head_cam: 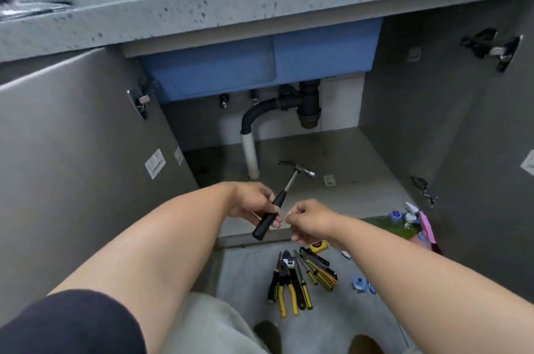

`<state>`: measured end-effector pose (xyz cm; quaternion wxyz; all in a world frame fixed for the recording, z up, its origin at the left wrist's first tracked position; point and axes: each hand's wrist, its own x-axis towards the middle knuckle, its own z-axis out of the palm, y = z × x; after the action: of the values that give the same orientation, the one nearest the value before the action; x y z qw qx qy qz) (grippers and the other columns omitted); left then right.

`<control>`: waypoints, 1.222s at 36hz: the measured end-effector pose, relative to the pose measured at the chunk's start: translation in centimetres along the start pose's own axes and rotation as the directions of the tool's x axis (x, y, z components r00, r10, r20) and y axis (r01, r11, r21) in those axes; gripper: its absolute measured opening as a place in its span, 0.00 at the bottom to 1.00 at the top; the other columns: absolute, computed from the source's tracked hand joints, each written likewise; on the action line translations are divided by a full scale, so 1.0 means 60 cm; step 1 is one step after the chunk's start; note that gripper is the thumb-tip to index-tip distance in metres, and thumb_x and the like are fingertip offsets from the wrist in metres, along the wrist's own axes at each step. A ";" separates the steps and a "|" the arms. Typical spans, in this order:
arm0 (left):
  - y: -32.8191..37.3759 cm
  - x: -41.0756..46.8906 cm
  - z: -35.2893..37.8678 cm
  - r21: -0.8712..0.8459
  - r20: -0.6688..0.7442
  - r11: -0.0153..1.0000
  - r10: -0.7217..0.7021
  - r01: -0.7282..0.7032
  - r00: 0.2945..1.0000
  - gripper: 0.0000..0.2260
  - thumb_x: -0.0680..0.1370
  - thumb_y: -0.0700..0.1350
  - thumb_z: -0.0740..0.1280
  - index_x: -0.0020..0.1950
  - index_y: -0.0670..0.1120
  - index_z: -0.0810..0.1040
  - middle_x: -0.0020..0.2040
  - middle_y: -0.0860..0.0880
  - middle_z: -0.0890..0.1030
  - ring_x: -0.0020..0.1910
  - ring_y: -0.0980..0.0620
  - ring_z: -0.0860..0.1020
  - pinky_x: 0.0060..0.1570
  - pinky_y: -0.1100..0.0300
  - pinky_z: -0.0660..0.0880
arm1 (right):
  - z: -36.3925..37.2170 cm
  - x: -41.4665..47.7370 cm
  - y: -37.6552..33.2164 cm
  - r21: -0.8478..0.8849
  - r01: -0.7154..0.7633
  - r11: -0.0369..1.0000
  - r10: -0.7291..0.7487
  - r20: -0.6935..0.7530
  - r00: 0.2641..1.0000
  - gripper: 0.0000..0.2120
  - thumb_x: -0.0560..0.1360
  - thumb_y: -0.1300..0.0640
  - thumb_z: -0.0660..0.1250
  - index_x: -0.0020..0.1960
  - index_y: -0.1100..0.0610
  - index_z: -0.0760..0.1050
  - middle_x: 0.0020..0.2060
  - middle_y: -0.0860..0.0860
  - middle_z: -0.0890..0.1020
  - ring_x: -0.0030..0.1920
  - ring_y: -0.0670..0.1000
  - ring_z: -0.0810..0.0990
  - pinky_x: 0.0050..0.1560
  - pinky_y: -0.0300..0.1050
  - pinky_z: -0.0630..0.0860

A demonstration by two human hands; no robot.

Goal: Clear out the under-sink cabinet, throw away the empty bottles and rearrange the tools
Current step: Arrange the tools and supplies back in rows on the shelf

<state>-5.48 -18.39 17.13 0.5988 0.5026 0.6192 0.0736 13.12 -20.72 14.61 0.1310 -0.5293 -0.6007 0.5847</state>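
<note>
My left hand [254, 203] grips the black handle of a claw hammer [289, 189], whose steel head points up and away over the cabinet floor [332, 157]. Just to its right, my right hand [307, 219] has its fingers curled and holds nothing that I can see. On the floor in front of the cabinet lies a row of yellow-and-black tools [300, 278]: pliers, screwdrivers, a small saw. A yellow tape measure [319, 245] sits beside my right wrist. Several bottles [404, 218] stand at the right of the cabinet opening.
Both cabinet doors hang open, the left door [86, 151] and the right door [476, 137]. Black drain pipes [306, 102] and a white pipe [250, 154] hang below the blue sink underside [260, 65]. A speckled counter edge [260, 4] overhangs. Small blue fittings [361, 285] lie on the floor.
</note>
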 end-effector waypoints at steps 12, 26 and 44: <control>-0.093 0.027 -0.023 -0.105 0.056 0.987 -0.119 0.124 0.991 0.08 0.85 0.37 0.59 0.63 0.42 0.66 0.49 0.42 0.86 0.53 0.46 0.85 0.55 0.48 0.82 | 0.035 0.037 0.022 -0.097 -0.029 0.995 0.039 0.099 0.994 0.02 0.81 0.60 0.62 0.51 0.58 0.71 0.42 0.58 0.77 0.38 0.54 0.77 0.34 0.43 0.71; -0.343 0.144 -0.017 -0.026 0.049 0.972 -0.232 0.234 0.971 0.01 0.84 0.37 0.61 0.54 0.42 0.69 0.51 0.39 0.85 0.52 0.43 0.85 0.51 0.47 0.83 | 0.158 0.175 0.213 -0.369 -0.231 0.900 0.298 0.135 0.945 0.09 0.80 0.62 0.58 0.50 0.63 0.76 0.44 0.61 0.78 0.44 0.59 0.79 0.46 0.51 0.78; -0.530 0.233 0.074 -0.486 -0.085 0.830 -0.357 0.274 0.930 0.06 0.84 0.31 0.57 0.59 0.39 0.67 0.53 0.33 0.77 0.51 0.42 0.79 0.35 0.62 0.81 | 0.222 0.274 0.394 -0.625 -0.164 0.764 0.264 0.069 0.962 0.20 0.78 0.53 0.65 0.68 0.54 0.68 0.65 0.60 0.66 0.54 0.63 0.78 0.54 0.48 0.76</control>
<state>-15.74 -26.13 -15.45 0.6498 0.2262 0.7072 0.1629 7.54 -21.05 -16.61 -0.1619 -0.5617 -0.7013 0.4079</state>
